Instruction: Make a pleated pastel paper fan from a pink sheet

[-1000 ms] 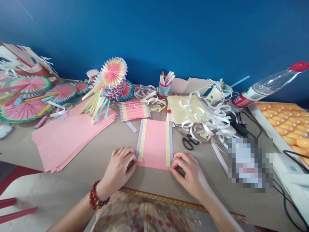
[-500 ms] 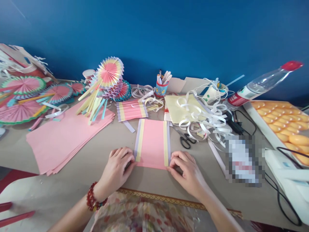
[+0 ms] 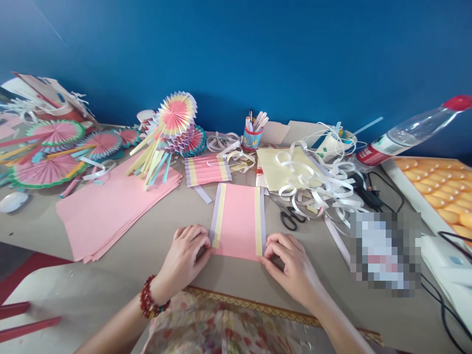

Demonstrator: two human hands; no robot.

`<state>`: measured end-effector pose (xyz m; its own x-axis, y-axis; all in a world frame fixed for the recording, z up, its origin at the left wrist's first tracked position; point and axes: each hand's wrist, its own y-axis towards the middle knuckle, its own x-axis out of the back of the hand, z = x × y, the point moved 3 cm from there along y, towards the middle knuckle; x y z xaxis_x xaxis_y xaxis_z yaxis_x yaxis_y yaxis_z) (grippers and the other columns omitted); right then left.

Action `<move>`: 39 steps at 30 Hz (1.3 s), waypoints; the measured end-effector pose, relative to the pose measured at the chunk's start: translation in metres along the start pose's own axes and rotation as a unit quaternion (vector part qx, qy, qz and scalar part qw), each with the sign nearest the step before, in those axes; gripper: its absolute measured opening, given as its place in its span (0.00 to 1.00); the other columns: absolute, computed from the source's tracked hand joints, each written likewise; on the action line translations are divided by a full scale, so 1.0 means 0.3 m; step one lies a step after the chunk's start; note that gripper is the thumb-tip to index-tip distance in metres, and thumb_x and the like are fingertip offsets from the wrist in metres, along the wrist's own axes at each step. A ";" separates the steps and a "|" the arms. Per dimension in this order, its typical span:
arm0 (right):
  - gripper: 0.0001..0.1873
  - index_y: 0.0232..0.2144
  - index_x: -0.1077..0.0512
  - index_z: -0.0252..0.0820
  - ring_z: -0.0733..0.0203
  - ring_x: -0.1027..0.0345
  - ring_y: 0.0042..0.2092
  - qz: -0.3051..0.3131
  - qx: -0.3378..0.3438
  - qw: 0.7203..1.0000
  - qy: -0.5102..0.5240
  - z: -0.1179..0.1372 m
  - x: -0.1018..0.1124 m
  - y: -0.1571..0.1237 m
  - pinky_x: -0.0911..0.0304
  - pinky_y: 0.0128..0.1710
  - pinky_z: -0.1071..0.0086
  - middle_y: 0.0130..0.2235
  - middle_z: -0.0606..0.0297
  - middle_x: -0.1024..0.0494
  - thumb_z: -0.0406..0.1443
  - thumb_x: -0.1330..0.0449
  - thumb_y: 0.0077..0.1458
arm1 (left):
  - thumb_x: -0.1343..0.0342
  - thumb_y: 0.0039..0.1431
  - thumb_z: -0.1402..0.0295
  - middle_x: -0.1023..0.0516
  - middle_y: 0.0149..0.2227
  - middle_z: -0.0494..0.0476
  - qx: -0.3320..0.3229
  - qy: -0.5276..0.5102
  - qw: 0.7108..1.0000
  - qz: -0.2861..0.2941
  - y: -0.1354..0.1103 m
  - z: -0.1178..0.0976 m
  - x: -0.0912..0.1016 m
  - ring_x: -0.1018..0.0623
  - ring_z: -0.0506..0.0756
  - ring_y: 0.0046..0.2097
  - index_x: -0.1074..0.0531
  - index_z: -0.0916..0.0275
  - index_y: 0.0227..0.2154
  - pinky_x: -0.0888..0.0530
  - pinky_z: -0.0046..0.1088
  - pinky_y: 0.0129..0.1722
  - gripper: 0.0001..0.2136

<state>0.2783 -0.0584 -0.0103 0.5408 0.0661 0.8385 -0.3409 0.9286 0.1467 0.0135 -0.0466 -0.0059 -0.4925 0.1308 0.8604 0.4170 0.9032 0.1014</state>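
A pink sheet of paper (image 3: 239, 221) lies flat on the table in front of me, with a yellow and a lilac strip down each side. My left hand (image 3: 191, 253) pinches its near left corner between thumb and fingers. At the near right corner, my right hand (image 3: 285, 258) grips the edge the same way. Just beyond the sheet rests a folded pleated paper (image 3: 207, 169) in pink, yellow and lilac. Black-handled scissors (image 3: 289, 220) lie to the right of the sheet, their blades partly hidden.
Left are stacked pink sheets (image 3: 114, 211), pleated paper fans (image 3: 177, 115) and a white mouse (image 3: 14, 202). Behind stands a pen cup (image 3: 252, 137). Curled white strips (image 3: 320, 182), a plastic bottle (image 3: 409, 132), a blurred-out object (image 3: 381, 255) and black cables (image 3: 435, 290) are on the right.
The whole view has shifted slightly, so things appear a little further right. Both hands keep their places at the near corners of the pink sheet.
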 end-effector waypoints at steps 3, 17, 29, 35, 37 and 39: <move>0.06 0.28 0.35 0.44 0.57 0.35 0.40 0.000 -0.001 1.000 0.005 -0.003 -0.003 -0.001 0.43 0.43 0.64 0.37 0.63 0.29 0.33 0.42 0.57 | 0.50 0.62 0.72 0.29 0.38 0.53 0.002 -0.001 1.000 -0.007 -0.004 0.002 -0.003 0.29 0.54 0.41 0.34 0.60 0.32 0.37 0.34 0.44 0.03; 0.02 0.33 0.32 0.46 0.56 0.34 0.44 0.005 -0.001 1.000 0.002 0.007 -0.004 -0.004 0.40 0.43 0.63 0.40 0.62 0.28 0.32 0.42 0.58 | 0.55 0.61 0.79 0.32 0.48 0.60 -0.042 0.020 0.999 -0.025 -0.011 -0.023 -0.020 0.31 0.58 0.49 0.30 0.58 0.43 0.34 0.42 0.51 0.14; 0.26 0.45 0.24 0.58 0.54 0.35 0.50 0.027 0.073 0.997 -0.025 0.032 -0.002 -0.006 0.37 0.49 0.57 0.50 0.61 0.29 0.24 0.49 0.56 | 0.51 0.60 0.78 0.51 0.69 0.48 -0.176 0.123 0.974 0.073 0.012 -0.048 -0.011 0.43 0.65 0.66 0.37 0.35 0.58 0.53 0.63 0.63 0.29; 0.25 0.46 0.23 0.60 0.53 0.36 0.52 0.030 0.081 0.996 -0.030 0.022 -0.006 -0.009 0.37 0.50 0.56 0.52 0.61 0.29 0.25 0.48 0.58 | 0.52 0.58 0.80 0.48 0.68 0.44 -0.169 0.143 0.972 0.073 -0.016 -0.001 0.004 0.43 0.64 0.66 0.40 0.35 0.59 0.55 0.61 0.64 0.33; 0.26 0.46 0.24 0.61 0.54 0.36 0.53 0.036 0.081 0.995 -0.032 0.016 -0.009 -0.012 0.37 0.51 0.56 0.53 0.62 0.29 0.25 0.48 0.57 | 0.53 0.57 0.82 0.48 0.68 0.44 -0.161 0.156 0.972 0.073 -0.038 0.016 0.023 0.44 0.64 0.66 0.41 0.36 0.60 0.57 0.61 0.64 0.34; 0.28 0.47 0.24 0.62 0.54 0.37 0.53 0.041 0.083 0.995 -0.037 0.013 -0.012 -0.013 0.37 0.51 0.56 0.53 0.63 0.30 0.23 0.48 0.56 | 0.54 0.56 0.83 0.47 0.67 0.44 -0.155 0.171 0.970 0.076 -0.061 0.030 0.042 0.45 0.63 0.67 0.43 0.37 0.61 0.59 0.60 0.65 0.35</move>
<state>0.2747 -0.0638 -0.0117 0.4503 0.1069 0.8864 -0.5067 0.8480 0.1552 -0.0073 -0.0578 -0.0013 -0.1472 0.0620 0.9872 0.7006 0.7110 0.0599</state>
